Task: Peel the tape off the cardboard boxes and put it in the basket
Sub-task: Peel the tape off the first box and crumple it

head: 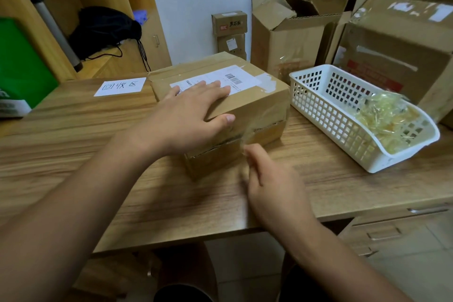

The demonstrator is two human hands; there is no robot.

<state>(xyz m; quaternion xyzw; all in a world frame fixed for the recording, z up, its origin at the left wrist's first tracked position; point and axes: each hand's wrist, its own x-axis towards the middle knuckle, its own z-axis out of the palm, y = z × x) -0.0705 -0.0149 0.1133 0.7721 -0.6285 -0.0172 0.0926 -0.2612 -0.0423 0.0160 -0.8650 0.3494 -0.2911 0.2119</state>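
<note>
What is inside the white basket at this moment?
The white basket holds a crumpled wad of clear yellowish tape at its near end; the far end shows bare mesh. Anything beneath the wad is hidden.

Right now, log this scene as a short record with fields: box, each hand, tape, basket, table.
box: sealed cardboard box with a shipping label on top, standing on the wooden table
left hand: left hand flat on the box top, thumb over the near edge
right hand: right hand pinching clear tape off the box's near side; blurred
basket: white plastic basket right of the box, holding a wad of peeled tape
other: paper note left of the box
</note>
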